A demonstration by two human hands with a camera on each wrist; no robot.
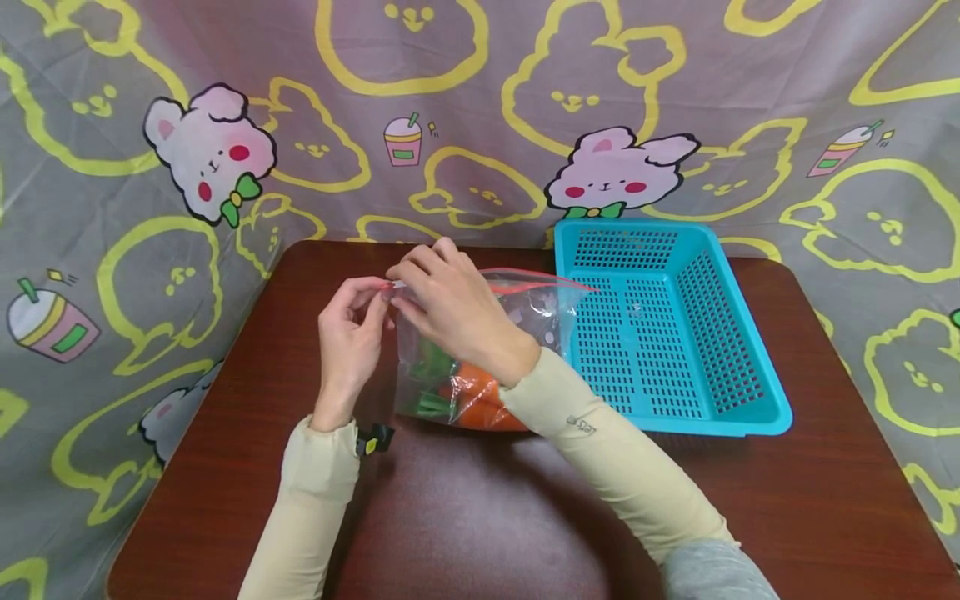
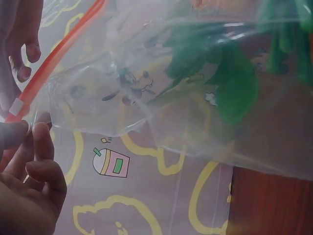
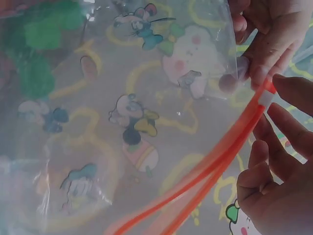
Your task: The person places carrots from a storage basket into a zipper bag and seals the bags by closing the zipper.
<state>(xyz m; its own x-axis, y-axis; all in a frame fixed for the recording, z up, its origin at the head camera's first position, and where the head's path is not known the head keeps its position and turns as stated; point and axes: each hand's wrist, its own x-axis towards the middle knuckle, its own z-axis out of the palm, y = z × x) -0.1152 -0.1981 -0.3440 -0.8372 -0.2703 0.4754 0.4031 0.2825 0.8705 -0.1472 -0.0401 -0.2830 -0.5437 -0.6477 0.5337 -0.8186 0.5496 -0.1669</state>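
Observation:
A clear zip bag [image 1: 555, 325] with a red-orange zip strip [image 3: 215, 169] stands on the table, cartoon figures printed on it. Inside are an orange carrot-like thing [image 1: 480, 398] with green stems [image 1: 429, 405] and green leaves [image 2: 230, 83]. My left hand [image 1: 352, 337] pinches the bag's top left corner at the end of the strip. Right beside it, my right hand [image 1: 461, 308] pinches the white slider [image 3: 265, 98] between thumb and finger. Away from the slider, the strip's two edges stand apart in the right wrist view. My right hand covers part of the bag in the head view.
A blue perforated basket [image 1: 750, 350] stands just right of the bag on the brown table [image 1: 450, 517]. Behind and at both sides hangs a grey cloth [image 1: 480, 108] with yellow outlines and cartoon bunnies.

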